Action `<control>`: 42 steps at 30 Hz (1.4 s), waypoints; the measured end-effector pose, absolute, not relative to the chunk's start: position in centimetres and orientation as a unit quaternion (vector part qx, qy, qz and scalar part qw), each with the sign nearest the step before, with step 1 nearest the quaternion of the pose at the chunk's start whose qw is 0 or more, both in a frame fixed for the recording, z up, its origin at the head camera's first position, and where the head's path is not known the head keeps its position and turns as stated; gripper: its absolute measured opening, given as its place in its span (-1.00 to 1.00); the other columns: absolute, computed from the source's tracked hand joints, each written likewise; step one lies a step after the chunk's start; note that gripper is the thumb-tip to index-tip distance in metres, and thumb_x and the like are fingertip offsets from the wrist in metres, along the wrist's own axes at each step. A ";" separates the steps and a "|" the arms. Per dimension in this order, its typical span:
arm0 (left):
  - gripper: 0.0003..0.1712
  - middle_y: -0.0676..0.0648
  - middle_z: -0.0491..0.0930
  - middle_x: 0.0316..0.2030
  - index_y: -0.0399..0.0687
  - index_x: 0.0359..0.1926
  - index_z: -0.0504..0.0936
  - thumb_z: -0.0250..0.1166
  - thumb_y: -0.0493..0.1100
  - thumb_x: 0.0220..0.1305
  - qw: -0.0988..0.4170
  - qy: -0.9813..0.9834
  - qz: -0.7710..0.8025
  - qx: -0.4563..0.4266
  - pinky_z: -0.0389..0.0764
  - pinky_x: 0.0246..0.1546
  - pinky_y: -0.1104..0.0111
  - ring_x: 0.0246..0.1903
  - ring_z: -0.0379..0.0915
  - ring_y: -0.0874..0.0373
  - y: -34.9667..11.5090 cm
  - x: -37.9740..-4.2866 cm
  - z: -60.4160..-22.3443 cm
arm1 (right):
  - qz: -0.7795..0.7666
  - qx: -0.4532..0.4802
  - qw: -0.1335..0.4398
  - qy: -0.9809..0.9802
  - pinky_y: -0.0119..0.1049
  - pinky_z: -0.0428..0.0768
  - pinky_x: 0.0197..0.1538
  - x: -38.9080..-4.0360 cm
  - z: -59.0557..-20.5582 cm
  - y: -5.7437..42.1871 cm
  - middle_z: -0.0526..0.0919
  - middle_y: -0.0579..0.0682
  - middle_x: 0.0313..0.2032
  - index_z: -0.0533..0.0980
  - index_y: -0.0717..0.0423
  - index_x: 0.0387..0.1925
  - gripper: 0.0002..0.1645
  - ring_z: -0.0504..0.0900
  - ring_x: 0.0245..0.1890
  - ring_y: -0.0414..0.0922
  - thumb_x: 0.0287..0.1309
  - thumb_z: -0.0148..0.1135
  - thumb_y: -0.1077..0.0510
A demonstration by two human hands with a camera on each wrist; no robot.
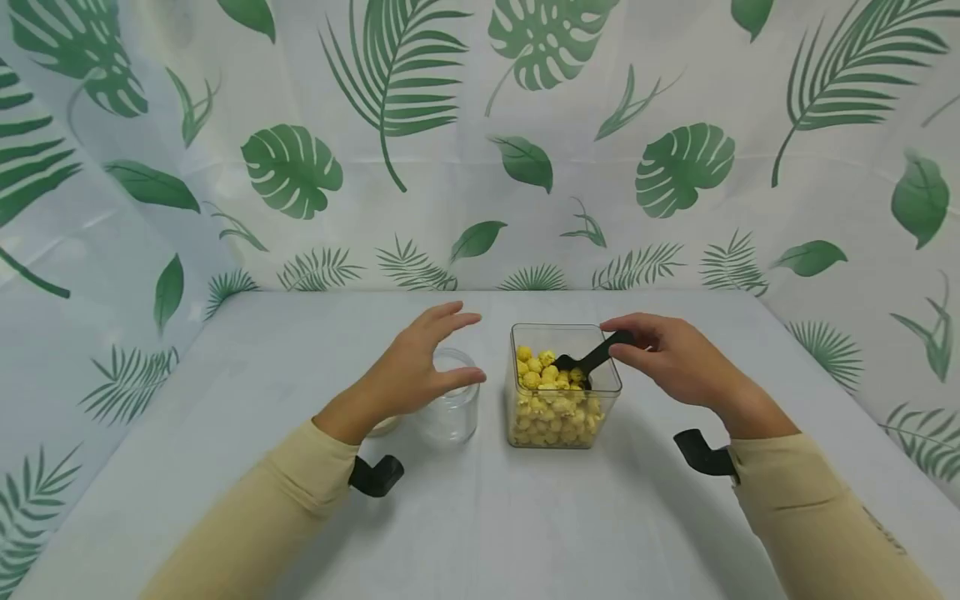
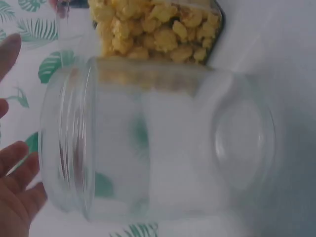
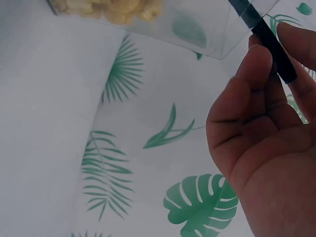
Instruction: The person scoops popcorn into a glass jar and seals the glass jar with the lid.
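Note:
My right hand [image 1: 678,358] pinches the handle of a black scoop [image 1: 597,355] between thumb and fingers. The scoop slants down into a clear square container [image 1: 612,385], its head among yellow popcorn [image 1: 555,408]. In the right wrist view the dark handle [image 3: 276,54] crosses the container's rim. Left of the container stands a clear round jar [image 1: 455,421], upright, with a threaded neck. My left hand [image 1: 408,362] hovers at the jar's mouth, thumb and fingers spread apart. The left wrist view shows the jar [image 2: 148,148] with nothing inside, and fingertips close to its rim.
A small pale round object [image 1: 385,427] lies left of the jar, mostly hidden under my left wrist. A white cloth covers the table [image 1: 495,525]. Behind it hangs a white backdrop [image 1: 450,208] with green leaf prints.

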State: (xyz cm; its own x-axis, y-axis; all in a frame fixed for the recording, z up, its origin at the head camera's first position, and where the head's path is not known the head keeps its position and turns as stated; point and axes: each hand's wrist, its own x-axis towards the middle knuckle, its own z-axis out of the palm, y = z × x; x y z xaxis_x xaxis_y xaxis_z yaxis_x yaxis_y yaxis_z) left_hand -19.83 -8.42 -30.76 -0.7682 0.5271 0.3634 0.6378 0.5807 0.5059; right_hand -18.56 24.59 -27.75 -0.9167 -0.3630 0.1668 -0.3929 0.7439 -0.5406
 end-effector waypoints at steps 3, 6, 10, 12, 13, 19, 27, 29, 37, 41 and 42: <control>-0.31 0.00 0.18 0.24 0.16 0.21 0.36 0.17 0.27 0.07 0.088 -0.885 -0.303 -0.342 0.23 0.13 0.16 0.22 0.05 0.14 -7.3 -19.9 -30.7 | 0.302 0.195 0.024 -0.933 -0.15 0.47 -0.20 -18.7 -27.9 24.7 0.56 -0.06 -0.17 0.46 0.01 0.04 -0.58 0.48 -0.24 -0.12 0.18 0.09 -0.04; -0.36 -0.01 0.24 0.21 0.17 0.18 0.40 0.16 0.26 0.09 0.080 -0.891 -0.281 -0.347 0.24 0.12 0.17 0.20 0.10 0.11 -6.2 -20.0 -30.5 | 0.309 0.190 0.019 -0.932 -0.12 0.48 -0.17 -18.9 -27.9 24.7 0.58 -0.06 -0.18 0.47 0.01 0.03 -0.58 0.50 -0.23 -0.12 0.18 0.09 -0.06; -0.39 0.03 0.31 0.18 0.22 0.15 0.43 0.11 0.31 0.10 0.082 -0.906 -0.228 -0.346 0.14 0.15 0.02 0.18 0.16 0.12 -4.8 -20.2 -30.5 | 0.315 0.188 0.018 -0.930 -0.11 0.48 -0.19 -19.0 -27.9 24.6 0.62 -0.06 -0.32 0.48 0.07 -0.01 -0.56 0.53 -0.30 -0.11 0.17 0.08 -0.09; -0.40 0.08 0.34 0.16 0.25 0.14 0.45 0.05 0.34 0.12 0.085 -0.914 -0.198 -0.343 0.07 0.14 -0.07 0.17 0.18 0.14 -4.3 -20.4 -30.6 | 0.318 0.182 0.019 -0.930 -0.12 0.45 -0.20 -19.0 -27.9 24.6 0.62 -0.05 -0.37 0.49 0.09 -0.03 -0.56 0.52 -0.32 -0.11 0.18 0.08 -0.09; -0.40 0.11 0.35 0.15 0.27 0.14 0.45 0.03 0.36 0.12 0.084 -0.917 -0.187 -0.341 0.04 0.13 -0.11 0.16 0.18 0.15 -4.2 -20.4 -30.7 | 0.318 0.178 0.020 -0.931 -0.13 0.44 -0.20 -19.0 -27.9 24.6 0.61 -0.05 -0.39 0.49 0.10 -0.04 -0.57 0.52 -0.33 -0.11 0.18 0.08 -0.09; -0.37 0.17 0.34 0.15 0.30 0.14 0.45 -0.03 0.41 0.11 0.056 -0.927 -0.184 -0.323 -0.01 0.10 -0.19 0.16 0.18 0.18 -3.8 -20.3 -30.9 | 0.331 0.153 0.022 -0.931 -0.17 0.44 -0.26 -18.8 -28.2 24.5 0.60 -0.01 -0.39 0.49 0.11 -0.05 -0.56 0.51 -0.35 -0.09 0.18 0.08 -0.10; -0.37 0.20 0.34 0.14 0.32 0.13 0.45 -0.01 0.42 0.09 0.045 -0.929 -0.201 -0.309 0.00 0.10 -0.16 0.16 0.17 0.19 -3.8 -20.2 -31.0 | 0.369 0.102 0.018 -0.924 -0.20 0.47 -0.29 -18.6 -28.8 24.9 0.59 0.04 -0.34 0.47 0.08 -0.01 -0.51 0.50 -0.30 -0.04 0.18 0.05 -0.15; -0.37 0.21 0.34 0.14 0.32 0.13 0.45 -0.01 0.42 0.08 0.046 -0.929 -0.202 -0.307 0.01 0.10 -0.15 0.16 0.17 0.20 -3.8 -20.2 -31.0 | 0.379 0.090 0.019 -0.921 -0.21 0.47 -0.29 -18.7 -29.0 25.0 0.58 0.05 -0.34 0.46 0.08 0.00 -0.50 0.49 -0.31 -0.04 0.18 0.04 -0.16; -0.35 0.21 0.33 0.15 0.33 0.13 0.43 -0.02 0.43 0.07 0.039 -0.928 -0.207 -0.306 0.02 0.10 -0.15 0.19 0.13 0.23 -3.8 -20.2 -30.9 | 0.450 0.050 0.025 -0.891 -0.41 0.53 -0.27 -18.6 -29.2 25.3 0.55 0.08 -0.29 0.46 0.17 0.00 -0.44 0.53 -0.32 -0.10 0.14 0.09 -0.16; -0.36 0.21 0.33 0.15 0.32 0.14 0.44 -0.02 0.42 0.08 0.041 -0.928 -0.204 -0.309 0.09 0.08 -0.11 0.19 0.14 0.22 -3.8 -20.3 -30.9 | 0.476 0.043 0.021 -0.878 -0.40 0.54 -0.27 -18.7 -29.4 25.2 0.53 0.10 -0.31 0.44 0.24 0.01 -0.42 0.52 -0.36 -0.15 0.13 0.11 -0.13; -0.36 0.21 0.33 0.15 0.32 0.13 0.44 -0.01 0.42 0.08 0.042 -0.928 -0.202 -0.310 0.12 0.08 -0.09 0.19 0.14 0.22 -3.8 -20.3 -31.0 | 0.481 0.038 0.020 -0.876 -0.39 0.54 -0.28 -18.8 -29.4 25.2 0.53 0.09 -0.33 0.43 0.25 0.01 -0.41 0.52 -0.37 -0.16 0.13 0.11 -0.13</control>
State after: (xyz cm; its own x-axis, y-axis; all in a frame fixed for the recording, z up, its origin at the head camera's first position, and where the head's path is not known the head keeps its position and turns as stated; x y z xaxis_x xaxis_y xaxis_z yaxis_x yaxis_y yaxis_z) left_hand -20.27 -3.81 -30.96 -0.8043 0.5583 0.2035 0.5924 0.7264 0.3484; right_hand -18.78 25.22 -29.42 -0.9962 -0.0478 0.0724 -0.0867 0.5343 -0.8408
